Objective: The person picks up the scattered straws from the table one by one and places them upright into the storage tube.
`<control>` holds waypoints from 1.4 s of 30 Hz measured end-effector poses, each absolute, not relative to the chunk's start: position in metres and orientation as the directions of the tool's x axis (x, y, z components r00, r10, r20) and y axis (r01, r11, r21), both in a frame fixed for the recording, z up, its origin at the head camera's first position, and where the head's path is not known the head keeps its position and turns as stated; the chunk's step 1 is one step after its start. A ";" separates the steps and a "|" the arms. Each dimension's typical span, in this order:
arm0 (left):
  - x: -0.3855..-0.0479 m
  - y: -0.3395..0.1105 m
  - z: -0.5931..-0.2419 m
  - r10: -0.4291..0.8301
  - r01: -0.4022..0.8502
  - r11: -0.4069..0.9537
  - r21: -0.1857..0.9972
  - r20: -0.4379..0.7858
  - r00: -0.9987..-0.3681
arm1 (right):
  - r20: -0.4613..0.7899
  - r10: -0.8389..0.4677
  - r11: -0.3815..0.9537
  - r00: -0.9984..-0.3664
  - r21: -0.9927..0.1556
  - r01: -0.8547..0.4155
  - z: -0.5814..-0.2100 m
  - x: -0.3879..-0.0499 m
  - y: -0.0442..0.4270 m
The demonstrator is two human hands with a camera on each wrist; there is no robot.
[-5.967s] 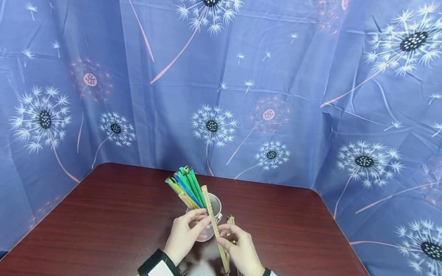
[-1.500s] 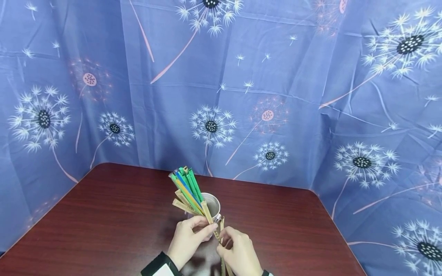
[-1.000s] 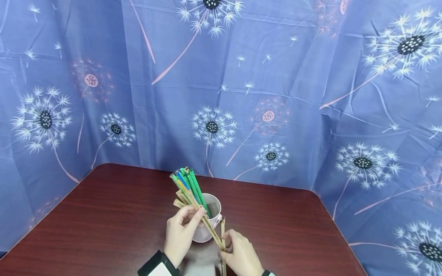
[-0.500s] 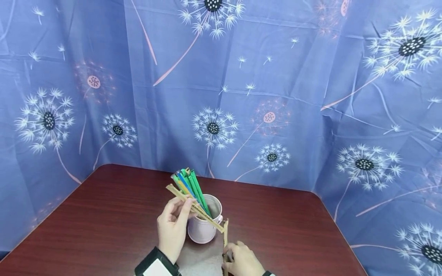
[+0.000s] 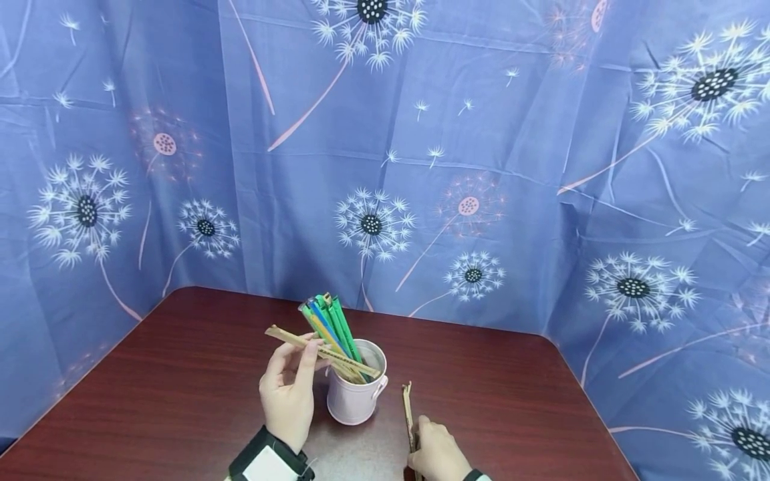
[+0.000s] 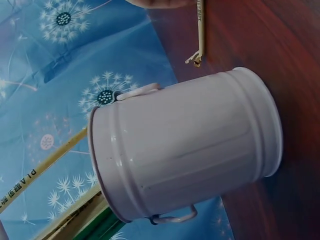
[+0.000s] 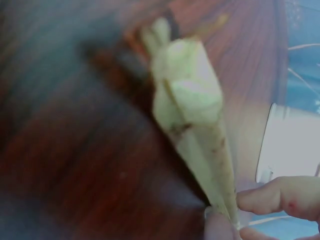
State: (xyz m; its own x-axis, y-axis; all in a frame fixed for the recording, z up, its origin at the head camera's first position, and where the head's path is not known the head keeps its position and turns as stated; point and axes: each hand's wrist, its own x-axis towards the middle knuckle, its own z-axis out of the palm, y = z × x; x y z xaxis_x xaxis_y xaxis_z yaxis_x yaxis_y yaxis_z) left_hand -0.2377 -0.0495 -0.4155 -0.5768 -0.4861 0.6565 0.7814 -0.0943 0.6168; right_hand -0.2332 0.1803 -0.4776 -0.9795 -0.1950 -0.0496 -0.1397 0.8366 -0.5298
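My left hand (image 5: pixel 289 394) pinches a tan paper-wrapped straw (image 5: pixel 301 342) between thumb and fingers. The straw slants across the mouth of a pale pink metal pail (image 5: pixel 353 402); in the left wrist view its lower end passes behind the pail's rim. Printed letters show on this straw's wrapper (image 6: pixel 31 176). Inside the pail lean several green straws (image 5: pixel 340 324), with blue, yellow and tan ones. To the right of the pail, my right hand (image 5: pixel 439 451) pinches another tan wrapped straw (image 5: pixel 408 407), whose torn-looking end appears blurred in the right wrist view (image 7: pixel 195 100).
The pail stands on a dark red-brown wooden table (image 5: pixel 198 381). Small handles (image 6: pixel 175 218) stick out from the pail's sides. Behind the table hangs a blue curtain (image 5: pixel 289 200) with dandelion prints.
The left hand has moved left and tipped its straw from steep to nearly level over the pail. The right hand has let go of that straw and moved down and right to another straw.
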 end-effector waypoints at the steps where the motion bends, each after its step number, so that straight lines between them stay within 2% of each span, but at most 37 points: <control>1: -0.238 -0.049 -0.416 -0.487 0.782 -0.082 0.618 0.660 -0.572 | -0.060 -0.189 0.832 -0.980 -0.540 -0.127 -0.477 -0.233 0.181; 11: -0.240 -0.050 -0.434 -0.409 0.764 0.169 0.623 0.749 -0.521 | -0.104 -0.157 0.824 -0.982 -0.562 -0.072 -0.476 -0.232 0.185; 18: -0.242 -0.050 -0.440 -0.372 0.686 0.231 0.690 0.714 -0.592 | -0.124 -0.146 0.811 -0.981 -0.584 -0.047 -0.475 -0.232 0.186; 24: -0.246 -0.051 -0.446 -0.346 0.666 0.314 0.677 0.735 -0.584 | -0.102 -0.162 0.810 -0.981 -0.582 -0.074 -0.474 -0.233 0.188; 28: -0.246 -0.050 -0.449 -0.344 0.630 0.302 0.716 0.698 -0.628 | -0.099 -0.166 0.811 -0.981 -0.580 -0.079 -0.475 -0.232 0.188; 32: -0.245 -0.049 -0.451 -0.340 0.532 0.273 0.802 0.597 -0.726 | -0.119 -0.157 0.814 -0.980 -0.578 -0.061 -0.476 -0.232 0.188; 35: -0.245 -0.050 -0.452 -0.330 0.454 0.321 0.831 0.548 -0.769 | -0.147 -0.148 0.813 -0.978 -0.581 -0.035 -0.476 -0.232 0.187; 42: -0.244 -0.050 -0.450 -0.332 0.386 0.433 0.814 0.543 -0.772 | -0.154 -0.144 0.817 -0.978 -0.577 -0.029 -0.476 -0.232 0.188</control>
